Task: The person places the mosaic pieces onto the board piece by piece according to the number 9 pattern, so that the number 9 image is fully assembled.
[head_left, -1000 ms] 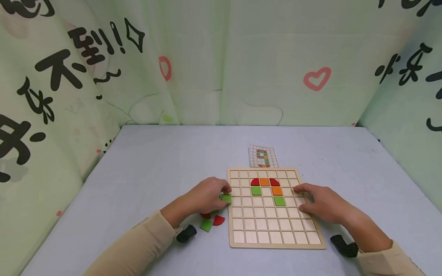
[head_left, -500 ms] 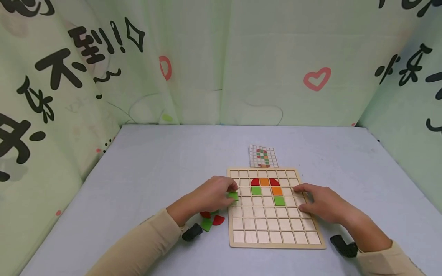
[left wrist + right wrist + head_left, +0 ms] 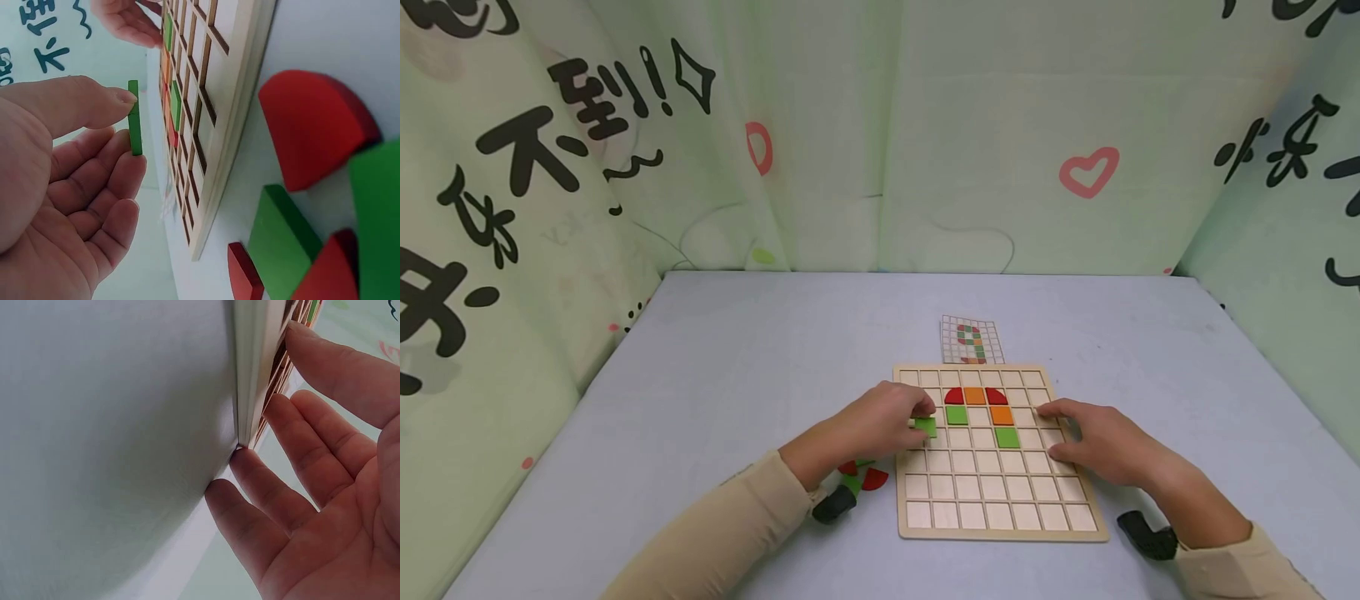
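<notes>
My left hand (image 3: 876, 421) pinches a green square tile (image 3: 927, 427) between thumb and fingertips, over the left columns of the wooden grid board (image 3: 1000, 534). In the left wrist view that tile (image 3: 135, 119) is seen edge-on, apart from the board. At the board's right edge rests my right hand (image 3: 1108, 437), its thumb and fingers spread and relaxed on the frame and the table. Set in the upper cells are two red quarter-round pieces, two orange squares (image 3: 973, 396) and two green squares (image 3: 956, 415).
Loose red and green pieces lie left of the board, among them a red quarter-round (image 3: 875, 479); my left wrist partly hides them. Behind the board lies a gridded pattern card (image 3: 992, 337) with a coloured figure. Printed curtains (image 3: 970, 167) surround the white table (image 3: 760, 333).
My left hand has carried the green tile rightward, from the board's left edge to over its left columns. The right hand and the board have stayed put.
</notes>
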